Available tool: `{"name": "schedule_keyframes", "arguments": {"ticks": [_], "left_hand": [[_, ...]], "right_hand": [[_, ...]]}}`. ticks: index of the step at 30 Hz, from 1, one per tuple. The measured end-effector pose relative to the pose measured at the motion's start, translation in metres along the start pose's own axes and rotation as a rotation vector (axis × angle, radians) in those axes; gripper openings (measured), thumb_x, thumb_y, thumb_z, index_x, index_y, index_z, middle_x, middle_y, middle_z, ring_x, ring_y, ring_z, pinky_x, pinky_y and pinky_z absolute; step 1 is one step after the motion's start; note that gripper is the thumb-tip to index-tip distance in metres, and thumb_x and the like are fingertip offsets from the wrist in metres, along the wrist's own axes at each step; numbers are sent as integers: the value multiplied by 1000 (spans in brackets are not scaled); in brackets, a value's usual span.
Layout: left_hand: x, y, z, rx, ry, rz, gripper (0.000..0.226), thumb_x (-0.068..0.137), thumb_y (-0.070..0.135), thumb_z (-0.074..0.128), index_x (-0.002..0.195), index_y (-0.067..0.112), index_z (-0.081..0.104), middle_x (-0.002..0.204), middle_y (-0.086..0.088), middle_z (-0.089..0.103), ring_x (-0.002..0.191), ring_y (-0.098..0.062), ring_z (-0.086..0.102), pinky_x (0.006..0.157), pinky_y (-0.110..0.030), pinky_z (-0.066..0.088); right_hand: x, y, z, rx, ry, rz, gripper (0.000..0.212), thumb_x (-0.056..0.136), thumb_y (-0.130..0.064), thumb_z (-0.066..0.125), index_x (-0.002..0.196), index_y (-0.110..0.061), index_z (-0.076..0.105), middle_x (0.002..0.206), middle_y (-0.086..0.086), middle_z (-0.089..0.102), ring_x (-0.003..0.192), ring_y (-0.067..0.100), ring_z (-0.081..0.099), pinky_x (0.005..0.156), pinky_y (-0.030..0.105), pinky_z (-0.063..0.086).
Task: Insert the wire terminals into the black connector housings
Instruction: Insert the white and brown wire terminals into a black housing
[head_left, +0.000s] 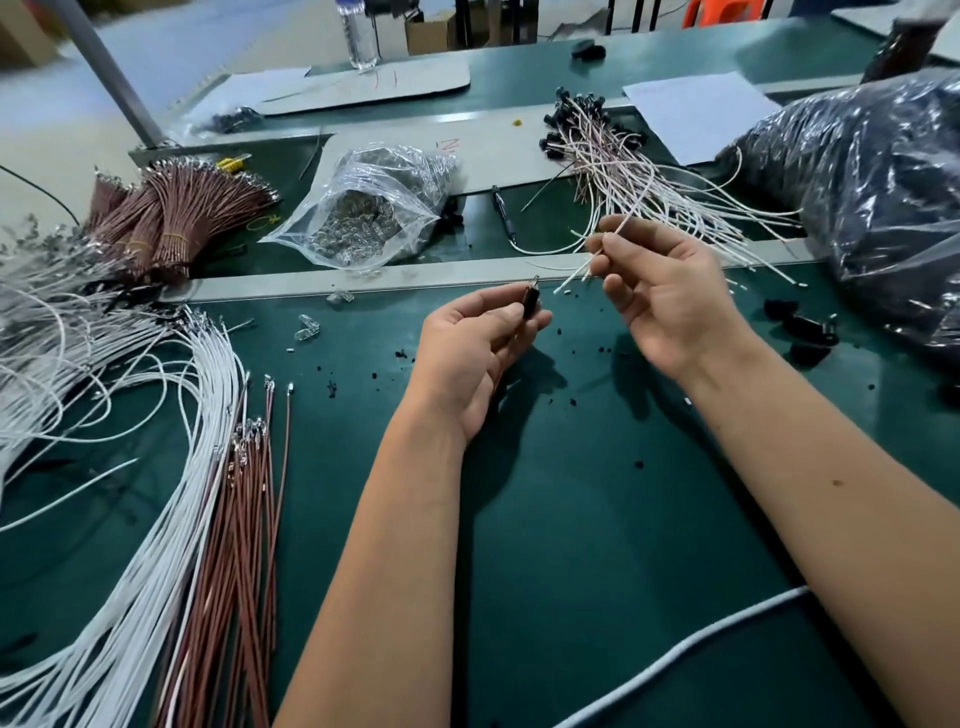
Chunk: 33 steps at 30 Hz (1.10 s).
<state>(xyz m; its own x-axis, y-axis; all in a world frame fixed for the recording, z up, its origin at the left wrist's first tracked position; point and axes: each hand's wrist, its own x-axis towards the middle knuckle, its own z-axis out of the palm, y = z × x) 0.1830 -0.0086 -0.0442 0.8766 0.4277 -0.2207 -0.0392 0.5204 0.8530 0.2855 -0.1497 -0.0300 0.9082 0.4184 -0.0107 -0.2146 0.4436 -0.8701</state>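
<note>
Left hand (475, 348) palm-up, pinching black connector housing (531, 303), right hand (660, 291) raised, pinching white wire (582, 270)

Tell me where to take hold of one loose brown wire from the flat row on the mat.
Pinch a brown wire on its bare insulation just below the metal terminal, coming from the right, where the green mat lies open. White wires crowd its left side.

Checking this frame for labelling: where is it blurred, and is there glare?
Head view: the right hand and its white wire are slightly motion-blurred; far background and edges are soft and bent by the wide lens; glare on the black plastic bag; hands cast soft shadows on the green mat.
</note>
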Motion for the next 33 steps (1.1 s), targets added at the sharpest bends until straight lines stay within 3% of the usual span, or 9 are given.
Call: {"name": "schedule_keyframes", "arguments": {"ticks": [4,10,22,33], "left_hand": [[1,-1,-2,-2,-15,14,18,95,-10,56,95,-1,72,88,-16,74,82,-25,75,72,-20,60],[2,0,-2,-4,-11,-6,13,97,-5,56,97,-2,69,84,-16,74,75,-21,74,63,-18,58],[1,1,-3,49,-33,-31,12,93,-6,61,92,-1,72,81,-13,75,74,-19,74,63,-17,57],[1,2,-6,96,-21,-21,17,92,-6,64,85,3,76,82,-12,75,74,-17,74,66,-16,57]], "right_hand": [[1,9,-5,18,-39,-23,10,98,-5,63,93,-13,63,87,4,76,70,14,72,51,18,50],[3,17,-7,-7,-67,-97,13,108,-11,49,96,-15,49,88,11,77,71,18,74,52,20,54],[2,23,-8,-134,-84,-187,12,106,-6,52,96,-11,51,87,17,74,69,24,72,57,25,57],[0,26,-8,-309,-81,-143,9,101,-6,62,92,-8,62,79,5,73,63,18,72,51,24,55]]}}
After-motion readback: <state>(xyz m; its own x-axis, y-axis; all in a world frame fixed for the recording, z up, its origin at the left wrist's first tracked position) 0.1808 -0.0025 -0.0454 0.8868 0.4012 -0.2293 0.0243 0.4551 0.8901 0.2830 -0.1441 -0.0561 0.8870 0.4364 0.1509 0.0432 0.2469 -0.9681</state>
